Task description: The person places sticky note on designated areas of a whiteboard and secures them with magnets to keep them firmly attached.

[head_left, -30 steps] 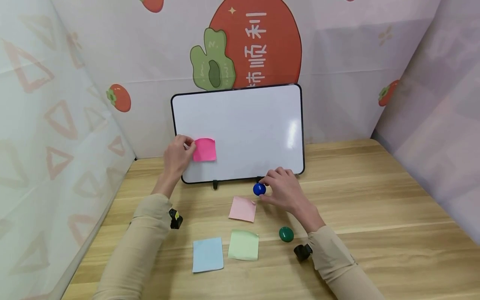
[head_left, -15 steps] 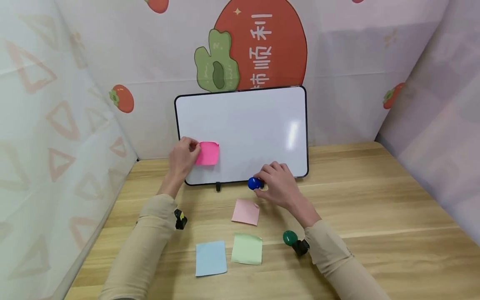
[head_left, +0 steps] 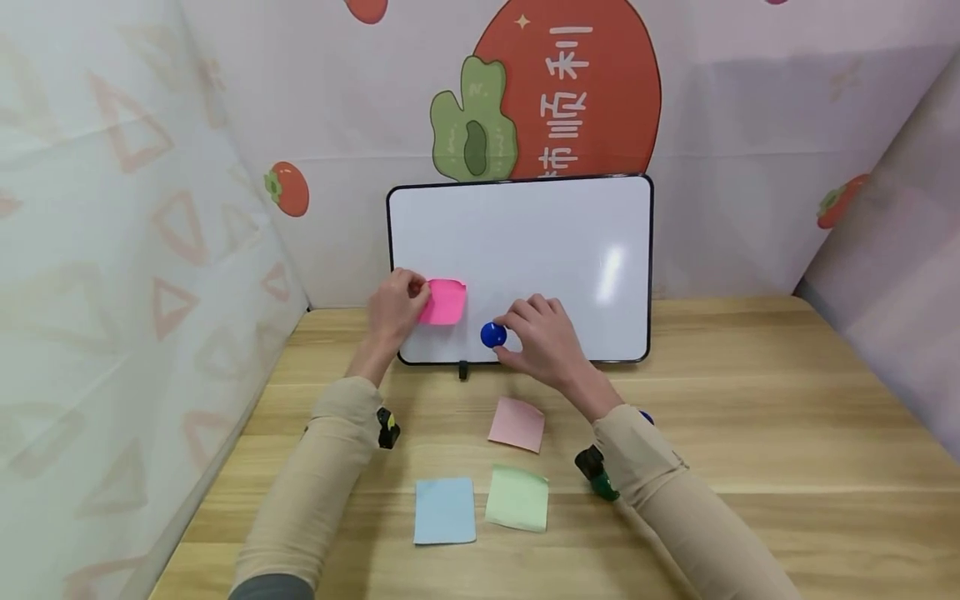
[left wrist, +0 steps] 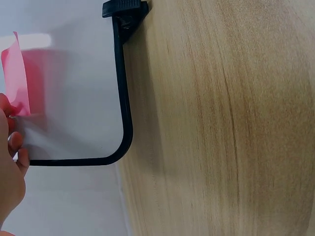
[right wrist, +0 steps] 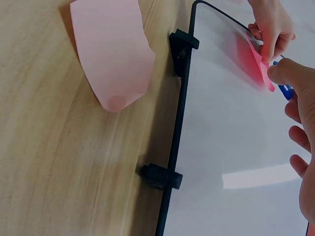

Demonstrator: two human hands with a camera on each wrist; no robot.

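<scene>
A bright pink sticky note (head_left: pixel 444 302) is held against the lower left of the whiteboard (head_left: pixel 525 242). My left hand (head_left: pixel 396 307) pinches its left edge between thumb and finger. The note stands partly off the board in the left wrist view, where the left hand (left wrist: pixel 11 172) shows at the edge. Right of it, my right hand (head_left: pixel 546 343) holds a round blue magnet (head_left: pixel 493 335) by its rim, in front of the board's lower part. The right thumb partly covers the magnet (right wrist: pixel 285 91) in the right wrist view.
On the wooden table lie a pale pink note (head_left: pixel 517 425), a light green note (head_left: pixel 517 498) and a light blue note (head_left: pixel 445 511). Beside the right sleeve a green magnet (head_left: pixel 604 489) and another blue piece (head_left: pixel 647 417) are partly hidden. Black clips (right wrist: pixel 162 177) support the board's lower edge.
My right hand has carried the blue magnet up and left, from the board's bottom edge toward the pink note. The left hand keeps its pinch. The head view has turned slightly left.
</scene>
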